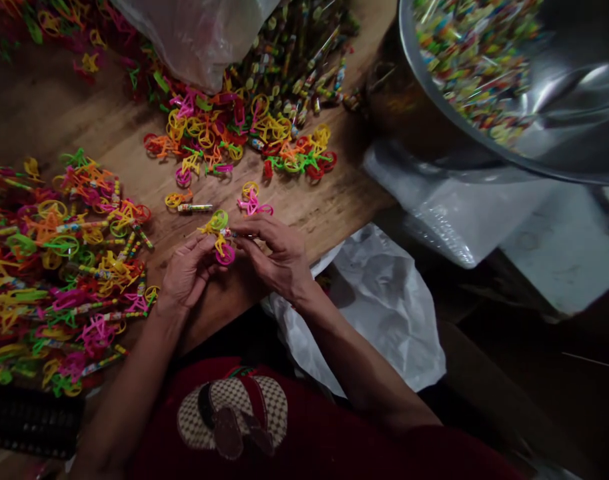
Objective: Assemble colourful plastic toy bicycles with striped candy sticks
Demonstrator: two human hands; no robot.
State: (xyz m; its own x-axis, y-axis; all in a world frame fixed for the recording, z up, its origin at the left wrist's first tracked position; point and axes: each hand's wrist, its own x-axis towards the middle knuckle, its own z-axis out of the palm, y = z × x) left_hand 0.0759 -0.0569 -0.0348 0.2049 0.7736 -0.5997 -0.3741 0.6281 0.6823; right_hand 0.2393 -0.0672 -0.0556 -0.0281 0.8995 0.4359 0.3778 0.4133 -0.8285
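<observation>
My left hand is closed on a small plastic toy bicycle with a yellow frame, one green wheel and one magenta wheel. In the fingers of my right hand is a slim clear tube with a printed label, its end against the bicycle. Just beyond my hands, a pink toy bicycle with a yellow wheel lies on the wooden table. To its left lie another tube and an orange and yellow toy bicycle.
Left of me spreads a big heap of bicycles joined with candy-filled tubes. Loose bicycles and tubes pile up at the back, partly under a plastic bag. A metal bowl of colourful sweets stands right, near a white sack.
</observation>
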